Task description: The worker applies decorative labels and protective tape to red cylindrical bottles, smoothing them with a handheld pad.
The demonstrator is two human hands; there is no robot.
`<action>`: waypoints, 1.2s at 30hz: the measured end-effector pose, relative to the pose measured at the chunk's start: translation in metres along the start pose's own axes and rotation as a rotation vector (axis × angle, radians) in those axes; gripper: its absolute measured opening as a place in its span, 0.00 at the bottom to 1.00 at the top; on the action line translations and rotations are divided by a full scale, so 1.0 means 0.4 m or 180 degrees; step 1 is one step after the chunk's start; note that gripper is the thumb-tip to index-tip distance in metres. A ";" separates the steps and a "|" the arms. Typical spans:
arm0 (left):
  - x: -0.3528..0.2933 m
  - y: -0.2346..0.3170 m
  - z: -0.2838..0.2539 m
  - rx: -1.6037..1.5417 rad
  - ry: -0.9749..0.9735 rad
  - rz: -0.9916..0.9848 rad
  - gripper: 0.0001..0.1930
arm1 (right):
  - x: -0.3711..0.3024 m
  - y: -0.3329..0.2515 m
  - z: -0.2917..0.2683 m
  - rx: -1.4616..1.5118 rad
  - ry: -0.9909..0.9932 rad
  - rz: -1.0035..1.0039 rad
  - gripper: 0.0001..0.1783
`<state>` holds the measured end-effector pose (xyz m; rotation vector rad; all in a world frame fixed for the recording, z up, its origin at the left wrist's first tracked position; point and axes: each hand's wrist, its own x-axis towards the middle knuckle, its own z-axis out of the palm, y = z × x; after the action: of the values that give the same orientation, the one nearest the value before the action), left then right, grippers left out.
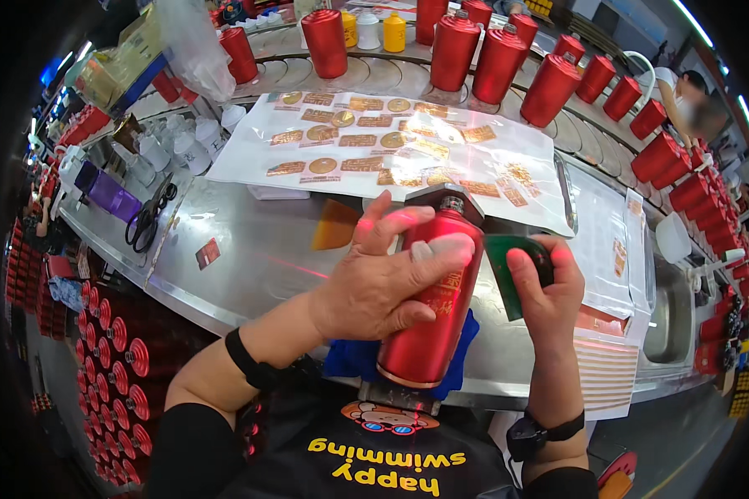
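A red bottle (420, 341) with gold characters lies tilted in front of me, its neck against a dark angular holder (466, 202) and its base toward my body. My left hand (362, 287) reaches over the bottle from the left, fingers spread, with pale covers on some fingers. One covered finger touches the bottle near the gold lettering. Beside the bottle's right side, my right hand (553, 287) pinches a flat green scraper (504, 279), held apart from the bottle. A blue cloth (345, 362) sits under the bottle.
A clear-topped sheet of gold decals (341, 141) covers the far bench. An amber flat scraper (333, 226), black scissors (150, 220) and white bottles (193, 154) are leftward. Red bottles (455, 54) line a curved conveyor behind. A sink (672, 324) is at right.
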<state>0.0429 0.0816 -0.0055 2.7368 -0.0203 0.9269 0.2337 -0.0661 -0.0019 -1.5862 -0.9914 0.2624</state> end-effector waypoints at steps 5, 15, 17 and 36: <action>-0.017 0.015 -0.002 0.0398 -0.0384 0.0342 0.31 | -0.037 0.002 -0.023 0.0159 -0.0069 0.0028 0.11; -0.180 0.161 0.034 -0.0062 0.0159 -0.1023 0.43 | 0.096 -0.101 0.041 -0.1458 -0.0700 -0.1856 0.11; -0.186 0.162 0.026 0.0195 0.0153 -0.1090 0.46 | 0.080 -0.156 0.053 -0.1291 -0.1489 -0.2040 0.12; -0.192 0.160 0.036 0.0204 0.0130 -0.1062 0.45 | -0.100 -0.068 0.018 -0.0730 -0.1558 -0.2520 0.09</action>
<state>-0.0158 0.0109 -0.0479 2.6609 0.4655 0.8982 0.1925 -0.0907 0.0066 -1.2210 -2.0020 -0.0259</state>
